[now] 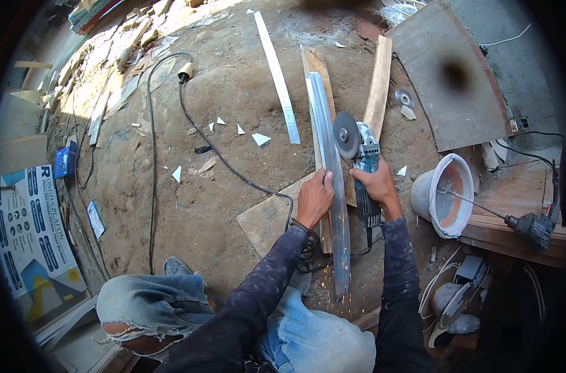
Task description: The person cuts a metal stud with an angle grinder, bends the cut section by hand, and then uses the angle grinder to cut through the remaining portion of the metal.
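Observation:
My right hand [377, 184] is wrapped round the body of a blue angle grinder [368, 163]. Its grey cutting disc [346, 135] stands against the side of a long, shiny metal channel [324, 121], and orange sparks show along the channel's near end. With its fingers closed at the channel's left edge, my left hand [318, 195] holds the channel from about its middle. A wooden plank [315, 60] lies beneath the channel, its far end showing. The grinder's cord runs from the back of its handle toward my knees.
A white strip [277, 74] and small white offcuts [261, 139] lie on the dirt floor. At right are another plank [377, 81], a spare disc [405, 97], a bucket [441, 194] and a drill with a mixing rod [532, 230]. A black cable [218, 149] crosses the floor at left.

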A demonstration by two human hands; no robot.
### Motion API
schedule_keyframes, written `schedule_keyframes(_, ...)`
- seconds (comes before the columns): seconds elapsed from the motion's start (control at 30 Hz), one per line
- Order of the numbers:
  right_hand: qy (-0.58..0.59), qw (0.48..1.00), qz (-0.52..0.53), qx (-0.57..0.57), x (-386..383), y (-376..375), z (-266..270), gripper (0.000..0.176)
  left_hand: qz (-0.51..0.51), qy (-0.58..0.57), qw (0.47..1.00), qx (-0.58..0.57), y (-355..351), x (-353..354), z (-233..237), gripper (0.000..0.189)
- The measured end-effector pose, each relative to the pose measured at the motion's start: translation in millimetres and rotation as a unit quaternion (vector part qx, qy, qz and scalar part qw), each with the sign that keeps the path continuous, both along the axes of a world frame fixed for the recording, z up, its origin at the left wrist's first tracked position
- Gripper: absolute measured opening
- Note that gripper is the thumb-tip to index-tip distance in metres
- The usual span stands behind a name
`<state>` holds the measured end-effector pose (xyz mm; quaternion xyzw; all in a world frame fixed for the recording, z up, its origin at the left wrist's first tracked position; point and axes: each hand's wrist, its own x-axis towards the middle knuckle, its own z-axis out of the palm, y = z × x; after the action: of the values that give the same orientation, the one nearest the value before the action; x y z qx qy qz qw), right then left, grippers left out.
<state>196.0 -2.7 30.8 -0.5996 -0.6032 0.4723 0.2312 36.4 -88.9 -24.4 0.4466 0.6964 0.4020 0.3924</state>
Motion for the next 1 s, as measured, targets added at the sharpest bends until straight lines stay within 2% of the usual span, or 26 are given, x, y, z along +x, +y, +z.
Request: schedule_keyframes(1.0, 0.004, 1.0, 0.011, -0.001, -7.4, 16.7, 0.2, 0.051, -0.006, 0.017, 0.999, -0.038, 0.3, 2.0, 5.1, 0.031)
